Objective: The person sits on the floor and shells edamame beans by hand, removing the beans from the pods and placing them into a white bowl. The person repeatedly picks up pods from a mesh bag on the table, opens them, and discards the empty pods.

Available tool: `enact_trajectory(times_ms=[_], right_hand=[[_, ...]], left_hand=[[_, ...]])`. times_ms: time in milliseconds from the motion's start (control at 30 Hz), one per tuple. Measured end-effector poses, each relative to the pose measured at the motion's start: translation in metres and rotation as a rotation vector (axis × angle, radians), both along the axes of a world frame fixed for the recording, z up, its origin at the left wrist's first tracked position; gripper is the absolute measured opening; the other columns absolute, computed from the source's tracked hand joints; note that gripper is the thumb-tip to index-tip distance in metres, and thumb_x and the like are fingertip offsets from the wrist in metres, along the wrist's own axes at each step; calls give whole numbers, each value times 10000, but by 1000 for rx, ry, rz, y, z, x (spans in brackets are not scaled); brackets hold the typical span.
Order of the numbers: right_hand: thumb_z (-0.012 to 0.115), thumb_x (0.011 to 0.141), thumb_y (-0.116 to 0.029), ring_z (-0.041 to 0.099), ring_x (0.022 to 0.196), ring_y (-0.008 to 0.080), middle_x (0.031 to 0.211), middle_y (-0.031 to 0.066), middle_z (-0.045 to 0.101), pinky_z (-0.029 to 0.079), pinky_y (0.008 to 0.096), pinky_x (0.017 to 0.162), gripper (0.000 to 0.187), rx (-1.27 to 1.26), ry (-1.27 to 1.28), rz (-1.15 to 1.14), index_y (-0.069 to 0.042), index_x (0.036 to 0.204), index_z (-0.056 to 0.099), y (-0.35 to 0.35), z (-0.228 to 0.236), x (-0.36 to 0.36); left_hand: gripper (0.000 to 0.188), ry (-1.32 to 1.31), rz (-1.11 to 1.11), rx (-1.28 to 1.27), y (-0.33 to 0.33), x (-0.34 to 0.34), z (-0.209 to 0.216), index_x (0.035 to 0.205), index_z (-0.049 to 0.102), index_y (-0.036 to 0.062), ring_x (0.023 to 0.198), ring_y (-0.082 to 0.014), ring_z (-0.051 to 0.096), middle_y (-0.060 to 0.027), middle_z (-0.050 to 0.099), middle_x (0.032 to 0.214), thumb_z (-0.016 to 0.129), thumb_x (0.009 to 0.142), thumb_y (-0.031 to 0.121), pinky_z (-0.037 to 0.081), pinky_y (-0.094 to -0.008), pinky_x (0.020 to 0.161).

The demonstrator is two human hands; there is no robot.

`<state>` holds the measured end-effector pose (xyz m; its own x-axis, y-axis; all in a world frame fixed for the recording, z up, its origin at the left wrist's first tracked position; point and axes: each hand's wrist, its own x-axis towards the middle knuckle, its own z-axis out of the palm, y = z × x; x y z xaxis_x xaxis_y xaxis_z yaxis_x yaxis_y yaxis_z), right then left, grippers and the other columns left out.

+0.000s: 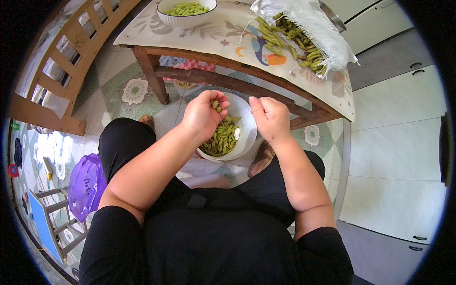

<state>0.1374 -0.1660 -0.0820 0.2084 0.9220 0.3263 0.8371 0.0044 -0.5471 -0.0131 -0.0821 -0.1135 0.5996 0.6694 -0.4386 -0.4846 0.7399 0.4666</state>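
My left hand (pixel 202 115) has its fingers curled round a few green edamame pieces (pixel 216 105); whether these are loose beans or a pod, I cannot tell. To its right, my right hand (pixel 272 118) is closed, thumb against the bent forefinger; anything inside it is hidden. Below and between both hands, a white basin (pixel 248 137) holds a heap of green edamame pods or hulls (pixel 223 140). A small white lump (pixel 237 134) lies on the heap's right side.
Ahead, a table with a printed cover (pixel 223 45) bears a white bowl (pixel 187 20) of green beans (pixel 186 9) and a white woven sack (pixel 311 28) with edamame pods (pixel 308 52) spilling out. A purple bag (pixel 87 185) hangs by a stool (pixel 57 209) at left; cabinets (pixel 394 156) stand right.
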Motion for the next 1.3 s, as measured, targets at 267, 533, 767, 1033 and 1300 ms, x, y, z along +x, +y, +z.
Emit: enact_trajectory(times_ms=[267, 533, 767, 1033, 1300], right_hand=[[543, 798, -188, 540, 648, 198, 733, 88, 559, 420, 275, 599, 164, 203, -216, -198, -61, 876, 611, 47, 44, 51], [529, 777, -258, 551, 781, 271, 852, 86, 555, 435, 342, 669, 230, -98, -490, -306, -71, 874, 618, 91, 41, 79], [499, 841, -173, 487, 557, 81, 687, 16, 552, 375, 189, 484, 163, -111, 828, -33, -22, 844, 560, 32, 55, 16], [492, 852, -161, 480, 540, 80, 709, 37, 563, 356, 169, 456, 148, -389, 1480, 192, -27, 897, 535, -5, 28, -15], [522, 841, -179, 481, 517, 84, 694, 54, 565, 355, 174, 435, 168, -470, 1552, 254, -21, 896, 536, -17, 24, -5]], left_hand=[[238, 75, -134, 51, -5, 4, -1, 727, 490, 97, 576, -101, 400, 25, 455, 663, 460, 867, 287, 330, -234, 530], [182, 51, -244, 124, -6, 9, 5, 808, 521, 79, 523, -69, 345, 51, 392, 608, 458, 867, 240, 295, -201, 481], [174, 21, -116, 413, -6, 4, 19, 954, 551, 39, 555, -55, 381, 36, 454, 656, 536, 830, 160, 322, -186, 510], [164, -98, -135, 583, -10, -4, 23, 959, 577, 28, 747, -47, 500, -1, 588, 862, 560, 817, 109, 396, -182, 657], [125, -159, -222, 568, -20, 0, 23, 917, 569, 22, 766, -92, 541, -37, 589, 870, 564, 810, 86, 439, -214, 686]])
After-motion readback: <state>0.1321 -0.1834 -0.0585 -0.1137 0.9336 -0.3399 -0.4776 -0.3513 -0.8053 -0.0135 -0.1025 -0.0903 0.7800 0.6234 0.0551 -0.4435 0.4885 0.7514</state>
